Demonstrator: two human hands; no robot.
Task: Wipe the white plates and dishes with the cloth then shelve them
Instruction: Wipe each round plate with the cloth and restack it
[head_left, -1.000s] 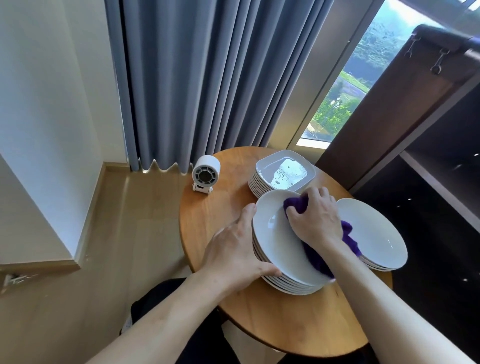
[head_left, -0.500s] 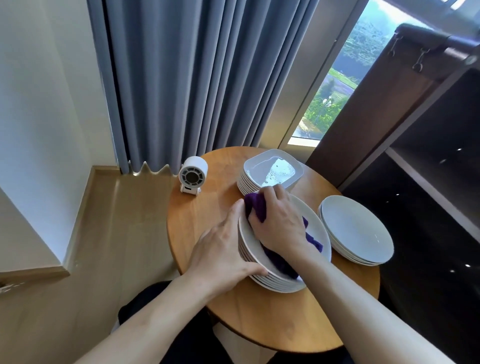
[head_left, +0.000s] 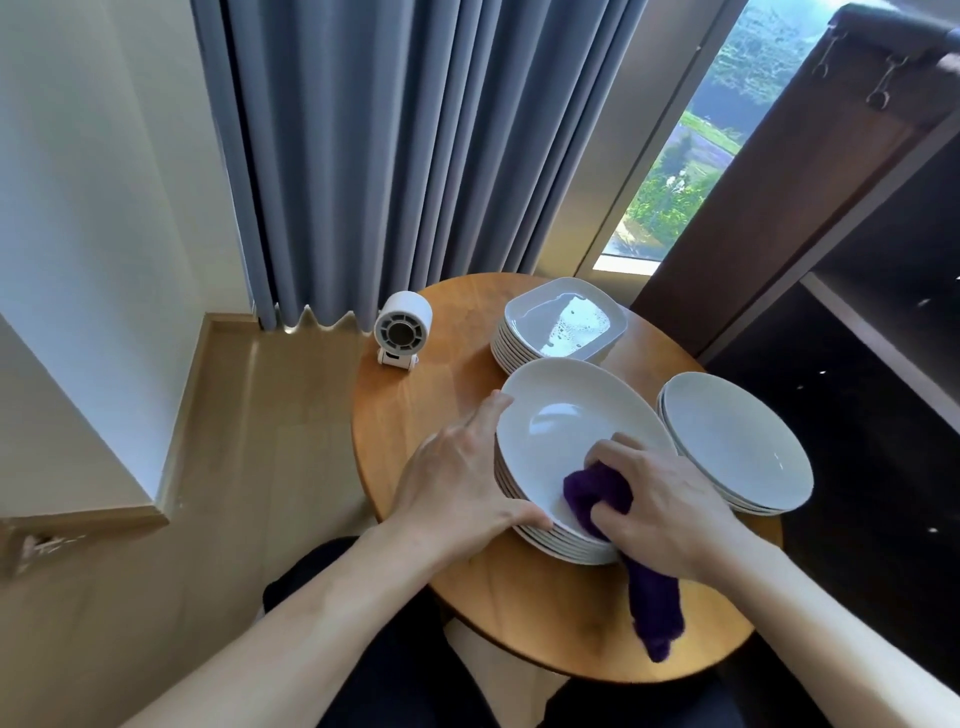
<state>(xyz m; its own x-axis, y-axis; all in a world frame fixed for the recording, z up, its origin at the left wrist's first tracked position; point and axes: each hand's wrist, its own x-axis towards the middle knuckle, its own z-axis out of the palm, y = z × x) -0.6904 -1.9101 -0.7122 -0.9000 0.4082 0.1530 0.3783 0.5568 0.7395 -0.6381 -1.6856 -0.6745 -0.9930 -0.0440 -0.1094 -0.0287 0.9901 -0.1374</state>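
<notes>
A stack of white oval plates stands in the middle of the round wooden table. My left hand holds the stack's left rim, thumb on the near edge of the top plate. My right hand grips a purple cloth and presses it on the near part of the top plate; the cloth's tail hangs over the plate edge onto the table. To the right a second stack of white round plates sits. A stack of square white dishes stands at the back.
A small white fan-like device stands at the table's back left. A dark wooden shelf unit with open shelves rises on the right. Grey curtains and a window lie behind; my legs are under the table's near edge.
My right hand has dragged the cloth from the far part of the top plate down to its near edge. The left hand keeps holding the rim.
</notes>
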